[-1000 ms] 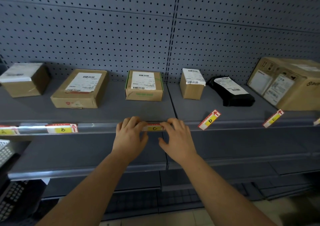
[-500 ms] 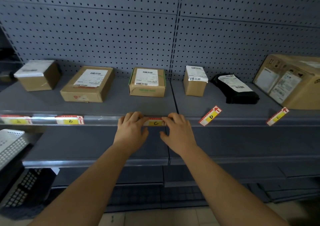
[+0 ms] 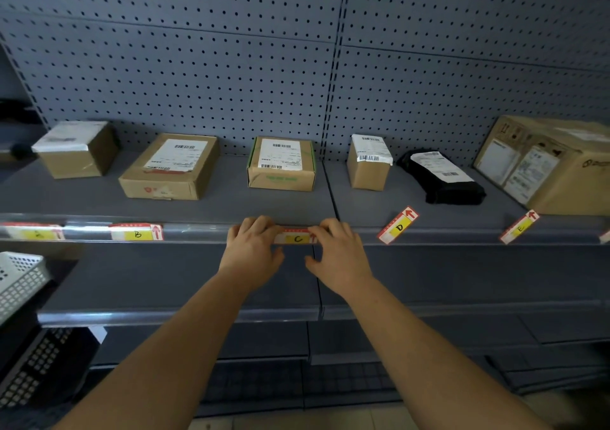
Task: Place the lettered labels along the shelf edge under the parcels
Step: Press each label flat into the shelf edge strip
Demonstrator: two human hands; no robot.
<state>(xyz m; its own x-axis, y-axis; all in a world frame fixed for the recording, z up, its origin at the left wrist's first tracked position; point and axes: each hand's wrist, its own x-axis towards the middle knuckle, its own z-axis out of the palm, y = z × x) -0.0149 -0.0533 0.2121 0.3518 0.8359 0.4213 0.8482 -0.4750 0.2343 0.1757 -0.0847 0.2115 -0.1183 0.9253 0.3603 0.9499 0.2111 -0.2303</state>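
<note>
Labels A (image 3: pixel 34 233) and B (image 3: pixel 137 232) sit in the shelf-edge strip (image 3: pixel 201 231), both hands, left hand (image 3: pixel 251 252) and right hand (image 3: pixel 336 254), press label C (image 3: pixel 294 237) in with seemingly flat fingertips under the green-taped box (image 3: pixel 281 164), while D (image 3: pixel 398 225) and E (image 3: pixel 519 227) lie loose, askew.

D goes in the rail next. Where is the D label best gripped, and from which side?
Probably by its upper right end, at the red arrow. The D label lies tilted on the shelf, its lower end over the front edge. Come from the front right with the right hand, pinching that end.
</note>
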